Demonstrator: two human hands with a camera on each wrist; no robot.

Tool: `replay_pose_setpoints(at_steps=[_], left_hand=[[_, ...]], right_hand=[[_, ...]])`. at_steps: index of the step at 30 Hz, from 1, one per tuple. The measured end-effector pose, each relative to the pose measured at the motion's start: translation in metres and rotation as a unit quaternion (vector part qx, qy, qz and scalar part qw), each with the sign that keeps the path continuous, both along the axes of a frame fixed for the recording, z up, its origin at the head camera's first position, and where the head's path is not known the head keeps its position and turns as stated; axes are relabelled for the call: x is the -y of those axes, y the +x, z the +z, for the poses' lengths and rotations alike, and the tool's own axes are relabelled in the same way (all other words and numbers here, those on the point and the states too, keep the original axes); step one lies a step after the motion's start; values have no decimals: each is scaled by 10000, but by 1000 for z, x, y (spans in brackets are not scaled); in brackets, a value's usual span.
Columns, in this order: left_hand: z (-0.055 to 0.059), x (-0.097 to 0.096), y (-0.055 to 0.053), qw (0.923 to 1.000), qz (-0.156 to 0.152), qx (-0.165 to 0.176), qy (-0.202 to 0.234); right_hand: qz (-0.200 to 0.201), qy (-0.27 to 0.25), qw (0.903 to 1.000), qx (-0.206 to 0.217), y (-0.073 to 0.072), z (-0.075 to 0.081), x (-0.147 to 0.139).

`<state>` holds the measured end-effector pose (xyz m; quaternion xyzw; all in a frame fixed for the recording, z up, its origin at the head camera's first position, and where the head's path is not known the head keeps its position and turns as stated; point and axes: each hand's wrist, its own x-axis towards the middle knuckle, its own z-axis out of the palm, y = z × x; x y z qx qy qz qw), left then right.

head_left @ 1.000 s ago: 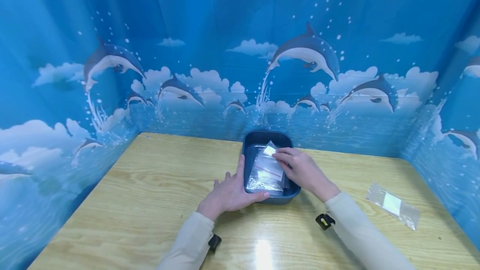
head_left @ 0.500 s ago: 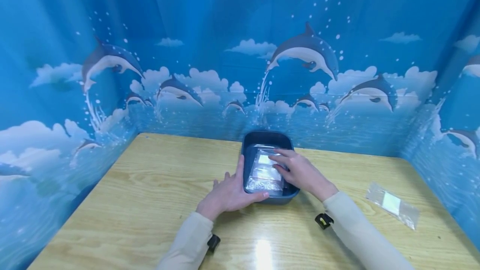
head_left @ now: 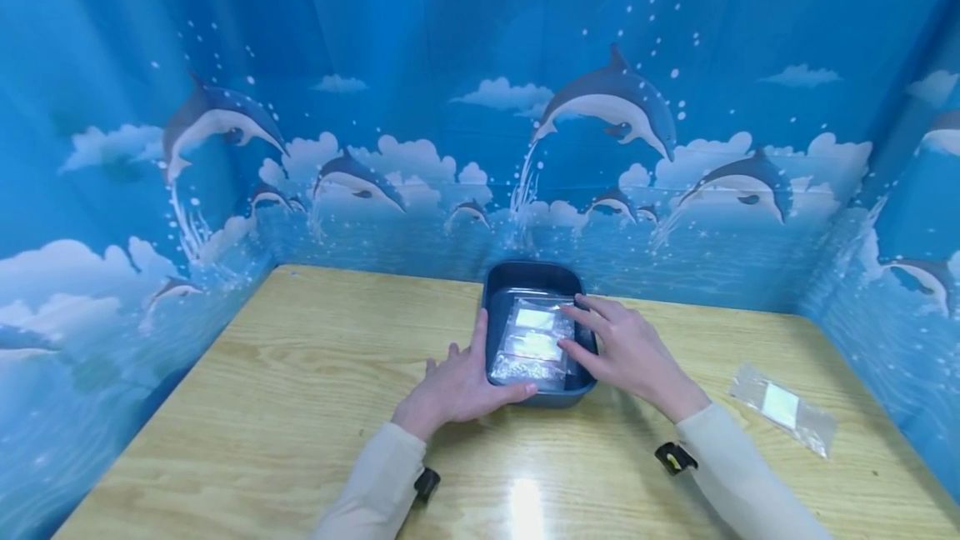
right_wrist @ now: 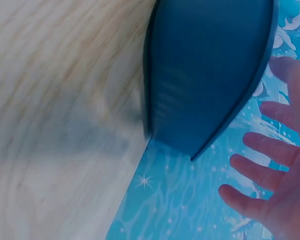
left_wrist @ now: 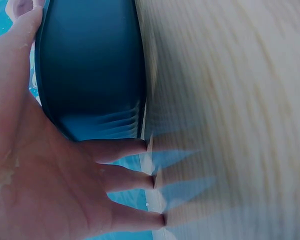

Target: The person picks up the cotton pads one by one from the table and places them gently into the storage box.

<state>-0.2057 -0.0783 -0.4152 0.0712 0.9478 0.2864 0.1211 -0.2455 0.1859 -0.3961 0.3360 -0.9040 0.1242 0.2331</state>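
A dark blue plastic box (head_left: pixel 553 399) stands at the back of the table, with several clear zip bags (head_left: pixel 534 346) lying flat inside it. My left hand (head_left: pixel 463 387) rests against the box's left side, thumb at the front rim and fingers straight; the left wrist view shows its spread fingers (left_wrist: pixel 122 177) beside the wall of the box (left_wrist: pixel 92 65). Over the right rim hovers my right hand (head_left: pixel 630 348), its fingers spread and holding nothing. In the right wrist view that hand (right_wrist: pixel 280 165) is apart from the box wall (right_wrist: pixel 205 70).
Another clear bag with a white label (head_left: pixel 782 405) lies on the wooden table (head_left: pixel 315 407) at the right. A blue curtain (head_left: pixel 420 107) printed with dolphins closes off the back and sides, close behind the box.
My right hand let go of the top zip bag, which dropped flat onto the others in the box. The hand then lifted away to the right. My left hand stayed in place.
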Motion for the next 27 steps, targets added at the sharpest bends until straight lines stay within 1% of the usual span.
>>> replay_pose_setpoints(at_steps=[3,7,12,16,19,24,27], left_hand=[[0,0,0,10000,19,-6,49],[0,0,0,9999,34,-27,127],[0,1,0,9999,22,-45,87],[0,1,0,10000,26,-29,46],[1,1,0,10000,33,-7,48],[1,0,1,10000,29,27,71],[1,0,1,10000,22,46,61]], right_hand=[[-255,71,9996,98,6,1,-8],[-475,105,9987,122,13,1,-21],[-774,197,9967,158,20,-2,-36],[-1036,294,9939,218,27,-2,-45],[-1313,509,9894,354,31,-1,-51],[-1784,927,9767,751,39,0,-60],[-1983,992,9703,972,44,-3,-65]])
